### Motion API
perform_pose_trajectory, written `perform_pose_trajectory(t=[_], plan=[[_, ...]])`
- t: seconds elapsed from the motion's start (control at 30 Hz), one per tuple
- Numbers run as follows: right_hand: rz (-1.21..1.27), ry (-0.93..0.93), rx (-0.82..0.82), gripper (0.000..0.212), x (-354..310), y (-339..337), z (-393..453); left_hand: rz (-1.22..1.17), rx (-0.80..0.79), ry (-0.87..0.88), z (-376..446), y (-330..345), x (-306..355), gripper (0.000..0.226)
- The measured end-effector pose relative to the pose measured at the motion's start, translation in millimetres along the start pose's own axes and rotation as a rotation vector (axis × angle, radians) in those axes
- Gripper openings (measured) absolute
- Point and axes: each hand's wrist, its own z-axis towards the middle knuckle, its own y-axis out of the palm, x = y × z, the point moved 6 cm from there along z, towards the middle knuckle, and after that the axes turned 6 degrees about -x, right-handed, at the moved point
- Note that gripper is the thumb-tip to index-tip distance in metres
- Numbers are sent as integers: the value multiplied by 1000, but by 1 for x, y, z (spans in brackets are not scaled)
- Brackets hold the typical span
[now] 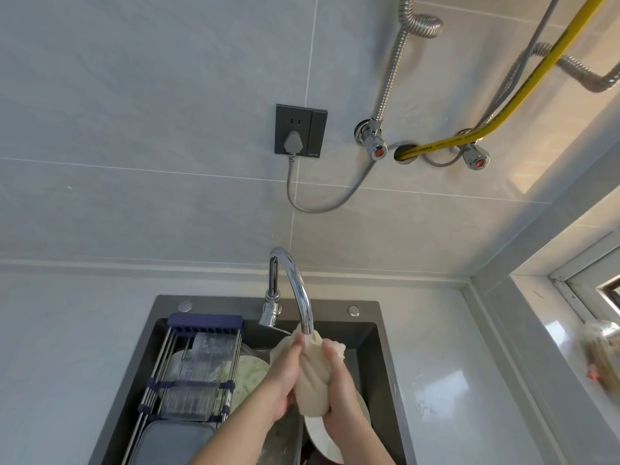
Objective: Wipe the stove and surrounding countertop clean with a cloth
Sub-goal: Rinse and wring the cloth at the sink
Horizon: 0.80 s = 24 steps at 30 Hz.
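Drying rack (191, 374) fills sink (385, 357) left, faucet (297, 286) arches over centre, bare countertop (446, 347) right

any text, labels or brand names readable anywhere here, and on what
Nothing can be read for certain.
Yellow hose: dark print along it, too blurred to read.
Socket plate: small pale marking at its lower right corner, too small to read.
Cloth, tap, sink: no text visible.

hands (285, 380) 2 | cloth (313, 380) 1 | faucet (295, 283) 1 | valves (374, 142) 2
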Motion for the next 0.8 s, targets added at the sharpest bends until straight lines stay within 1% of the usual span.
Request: perform_pose_trajectory(t=[0.03,0.07,0.1,0.13,0.17,0.3,0.33,0.37,0.43,0.5,0.57,0.67,0.73,0.8], plan=[[-101,-21,30,45,2,-3,3,213,34,69,3,-4,5,61],[-175,-42,53,36,2,-4,4,454,69,108,3,-7,10,65],[-239,-64,70,29,3,-6,6,638,116,135,4,-10,13,65],[-273,-81,82,24,-1,-4,5,693,142,119,5,-12,15,60],[-280,-95,76,20,-2,-3,7,655,146,114,5,-12,16,55],[-382,-148,42,14,-11,15,7,132,102,107,-7,-11,17,36],[-420,-170,39,15,-14,18,7,43,100,85,-10,-10,13,38],[-448,-190,36,17,-14,19,10,-35,92,55,-14,-10,10,46],[-491,-221,34,26,-13,21,14,-187,38,-73,-19,-5,-1,62],[-534,-262,62,33,-15,21,15,-306,-11,-146,-16,-4,-8,69],[-579,-304,79,32,-18,18,19,-341,-53,-145,-11,-1,-10,73],[-616,-303,92,28,-19,12,22,-394,-48,-149,-3,4,-16,68],[-627,-298,86,27,-19,11,24,-410,22,-134,1,5,-16,67],[-647,-277,62,27,-21,11,27,-378,156,-99,8,0,-17,76]])
